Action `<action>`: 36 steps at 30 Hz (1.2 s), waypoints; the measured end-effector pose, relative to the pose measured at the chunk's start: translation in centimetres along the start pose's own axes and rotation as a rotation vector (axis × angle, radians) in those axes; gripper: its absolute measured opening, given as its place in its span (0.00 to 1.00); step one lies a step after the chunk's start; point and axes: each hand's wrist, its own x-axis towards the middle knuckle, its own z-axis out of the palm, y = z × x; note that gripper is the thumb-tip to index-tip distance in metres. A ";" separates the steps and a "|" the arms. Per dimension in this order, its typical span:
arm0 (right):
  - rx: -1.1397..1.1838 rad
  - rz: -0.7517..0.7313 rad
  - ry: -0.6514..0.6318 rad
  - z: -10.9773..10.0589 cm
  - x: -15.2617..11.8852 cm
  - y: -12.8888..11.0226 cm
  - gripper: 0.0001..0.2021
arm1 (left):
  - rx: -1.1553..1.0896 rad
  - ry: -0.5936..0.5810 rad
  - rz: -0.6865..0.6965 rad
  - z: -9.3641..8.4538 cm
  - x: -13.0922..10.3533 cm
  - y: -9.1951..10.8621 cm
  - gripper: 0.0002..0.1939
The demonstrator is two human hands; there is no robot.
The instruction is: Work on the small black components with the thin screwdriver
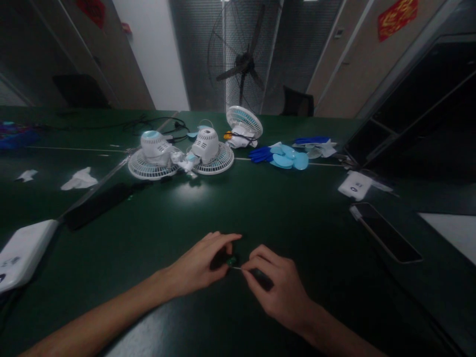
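Fingers of the right hand point(278, 285) pinch a thin pale strip point(236, 268) over the green table point(297, 218), between two bare hands. On the left hand point(201, 263), index and thumb stand apart beside a small green piece point(231, 260); dim light leaves its hold uncertain. Such fine handling likely rewards a light pinch, a steadied left thumb and braced wrists.
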 end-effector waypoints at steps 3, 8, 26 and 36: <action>-0.015 0.020 0.012 0.1 0.0 0.1 0.07 | 0.011 -0.006 0.018 0.0 0.0 0.0 0.36; 0.011 0.054 0.078 0.0 0.0 0.5 0.08 | 0.014 -0.010 0.008 0.1 0.1 -0.2 0.36; -0.016 0.012 0.007 0.4 -0.1 0.6 0.07 | -0.077 -0.040 -0.035 0.0 -0.1 0.1 0.40; -0.038 -0.038 -0.053 0.2 -0.2 0.5 0.07 | -0.092 -0.050 -0.027 -0.2 -0.1 0.1 0.40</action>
